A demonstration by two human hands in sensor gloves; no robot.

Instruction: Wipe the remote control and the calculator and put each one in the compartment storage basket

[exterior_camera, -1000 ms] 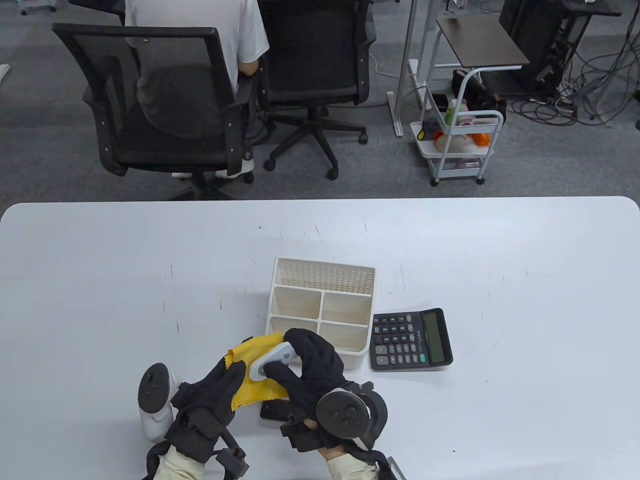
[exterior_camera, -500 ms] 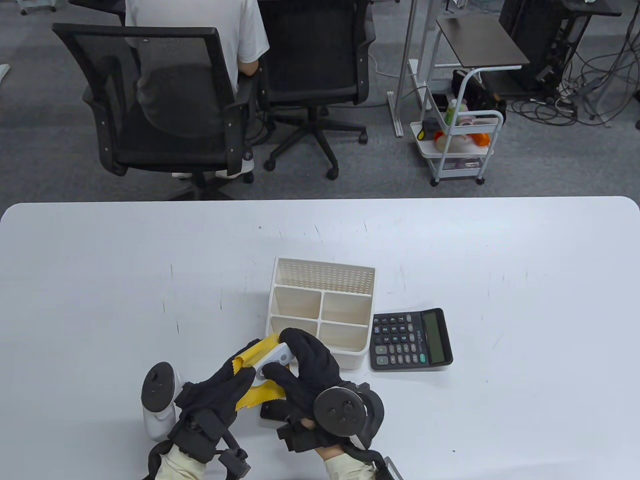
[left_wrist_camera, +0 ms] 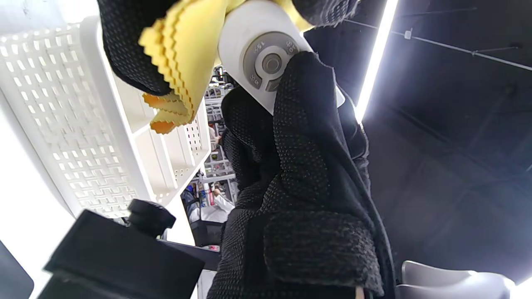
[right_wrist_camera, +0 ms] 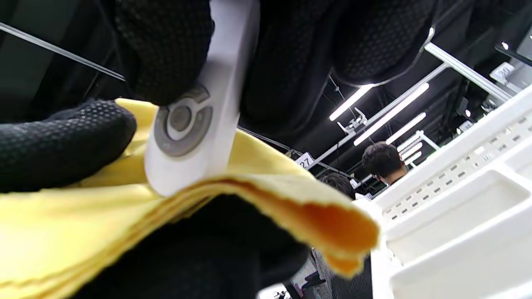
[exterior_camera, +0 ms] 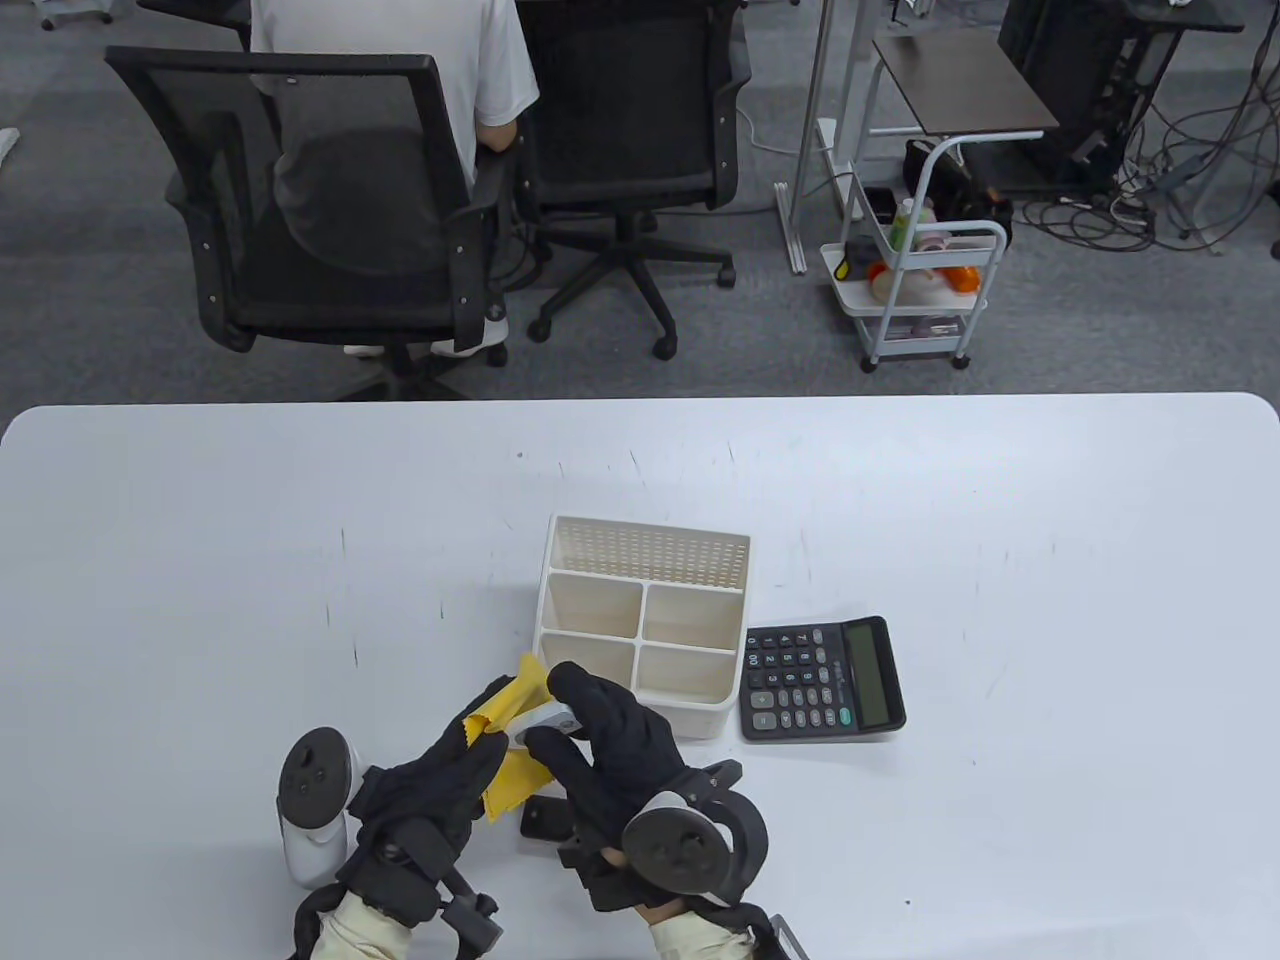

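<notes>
My right hand grips a white remote control just in front of the cream compartment basket. My left hand pinches a yellow cloth and presses it against the remote's left side. In the left wrist view the remote shows its round grey button ring beside the cloth. The right wrist view has the remote lying on the folded cloth. A black calculator lies flat on the table, right of the basket, untouched.
A small black object lies on the table under my hands. The basket's four compartments look empty. Beyond the table's far edge stand office chairs with a seated person and a white trolley.
The left hand has slid the cloth right and up along the remote, bunching it. More of the remote is now covered, and both hands have shifted slightly left.
</notes>
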